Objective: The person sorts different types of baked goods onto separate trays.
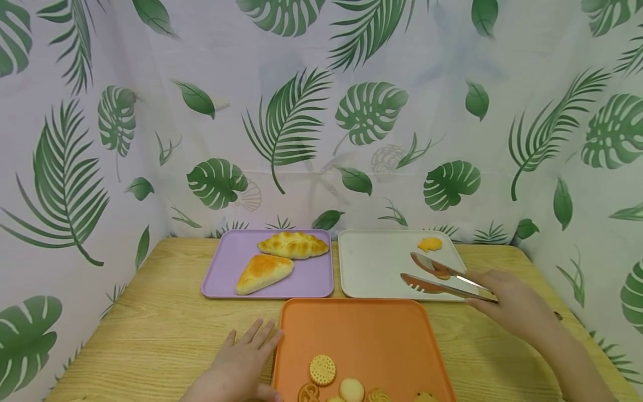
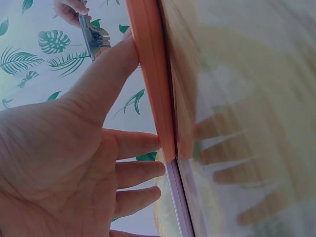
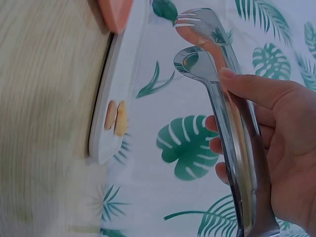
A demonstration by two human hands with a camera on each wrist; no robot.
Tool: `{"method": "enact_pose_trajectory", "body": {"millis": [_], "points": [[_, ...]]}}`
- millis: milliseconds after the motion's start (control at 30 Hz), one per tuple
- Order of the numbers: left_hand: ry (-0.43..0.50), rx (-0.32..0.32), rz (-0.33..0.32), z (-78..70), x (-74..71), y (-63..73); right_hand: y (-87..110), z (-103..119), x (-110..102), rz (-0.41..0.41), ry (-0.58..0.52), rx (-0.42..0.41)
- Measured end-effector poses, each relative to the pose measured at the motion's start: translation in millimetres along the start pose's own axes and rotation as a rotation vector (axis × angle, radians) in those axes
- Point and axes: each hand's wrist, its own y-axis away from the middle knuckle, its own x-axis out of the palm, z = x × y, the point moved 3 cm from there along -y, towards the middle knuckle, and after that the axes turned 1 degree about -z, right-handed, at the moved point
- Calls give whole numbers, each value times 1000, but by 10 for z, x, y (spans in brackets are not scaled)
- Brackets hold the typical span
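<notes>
My right hand [image 1: 517, 304] grips metal serving tongs [image 1: 447, 287], fingers and thumb wrapped around both arms. The tong tips are spread apart with nothing between them, above the white tray [image 1: 374, 268]. On that tray are a small yellow piece [image 1: 430, 244] and a brownish piece [image 3: 110, 114], partly hidden behind the tongs in the head view. My left hand [image 1: 238, 360] lies at the left edge of the orange tray [image 1: 356, 329], fingers extended and thumb against its rim in the left wrist view. Several cookies [image 1: 322, 369] lie on the tray's near part.
Behind the orange tray, at the left, a purple tray [image 1: 221, 279] bears a triangular bread [image 1: 264, 273] and a braided loaf [image 1: 293, 245]. The wooden table [image 1: 150, 312] meets leaf-printed cloth [image 1: 301, 111] at the back and both sides.
</notes>
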Motion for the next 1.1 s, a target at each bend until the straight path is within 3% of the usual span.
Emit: {"method": "enact_pose_trajectory", "body": {"millis": [133,300,400,633,1100], "points": [[-9,10,-16,3,9,-3,37,166,20,-12,9,-34],[-25,20,-37,7,22,4,54,390,82,-98,28,-139],[-32,23,-40,3,24,6,59,530,118,-110,25,-182],[-37,26,-43,1,23,0,22,796,256,-6,-11,-213],[-38,16,-27,-1,14,-2,7,1261,473,126,-101,-403]]}}
